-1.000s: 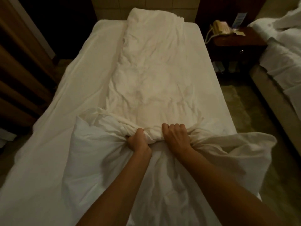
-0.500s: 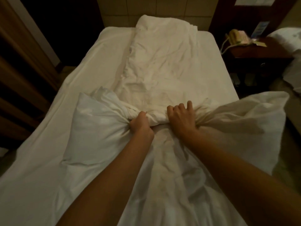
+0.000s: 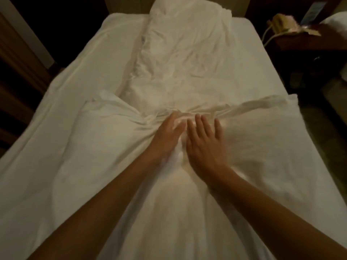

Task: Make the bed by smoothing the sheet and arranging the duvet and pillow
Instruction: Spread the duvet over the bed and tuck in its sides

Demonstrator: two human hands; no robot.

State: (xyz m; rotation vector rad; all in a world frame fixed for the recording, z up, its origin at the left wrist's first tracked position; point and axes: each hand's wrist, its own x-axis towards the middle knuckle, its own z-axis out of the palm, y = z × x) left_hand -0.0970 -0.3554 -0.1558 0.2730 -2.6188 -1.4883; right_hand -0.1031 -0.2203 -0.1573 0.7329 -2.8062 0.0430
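A white duvet [image 3: 184, 59] lies folded in a long narrow strip down the middle of the bed, over the white sheet [image 3: 90, 76]. Across the near part lies a wide white cover [image 3: 97, 151], bunched into creases at its middle. My left hand [image 3: 167, 136] and my right hand [image 3: 204, 141] lie side by side on that bunched middle, fingers straight and spread, pressing flat on the fabric. No pillow can be told apart from the bedding.
A dark wooden nightstand [image 3: 308, 44] with a beige telephone [image 3: 281, 25] stands at the right of the bed head. Wooden panelling [image 3: 16, 72] runs along the left. Another white bed's edge [image 3: 338, 23] shows at far right.
Both hands have let go of the bunched fabric they gripped and now lie flat on it. The cover has dropped onto the bed and spread wider.
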